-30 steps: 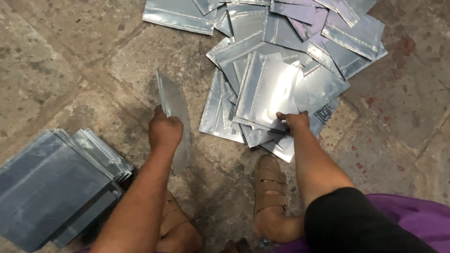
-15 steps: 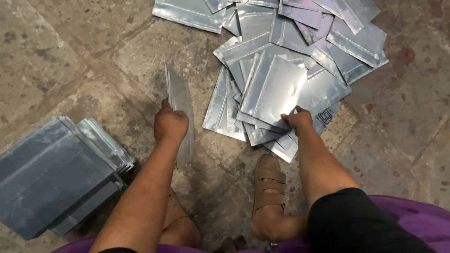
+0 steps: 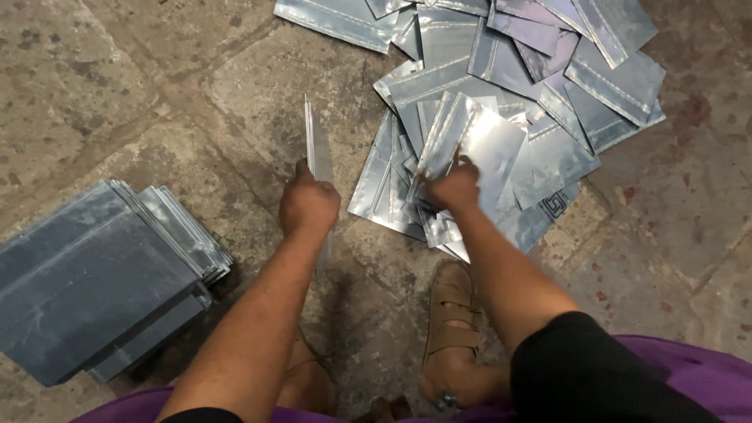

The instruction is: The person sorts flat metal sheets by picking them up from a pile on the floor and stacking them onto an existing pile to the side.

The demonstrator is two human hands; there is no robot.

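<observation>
My left hand (image 3: 308, 205) grips a thin bunch of silver foil pouches (image 3: 316, 149) held on edge, upright above the stone floor. My right hand (image 3: 453, 186) pinches one shiny silver pouch (image 3: 487, 149) at its lower edge and has it lifted off a loose heap of the same pouches (image 3: 540, 70) spread over the floor ahead. The lifted pouch tilts up towards me, catching the light.
A tidy stack of flat grey pouches (image 3: 94, 274) lies on the floor at my left. My foot in a brown sandal (image 3: 453, 321) rests below the heap. Purple cloth (image 3: 697, 376) covers my lap at the bottom right. The floor is worn stone slabs (image 3: 102, 86).
My right hand has moved left and raised one pouch off the heap. My left hand still holds its upright bunch, now slightly further forward.
</observation>
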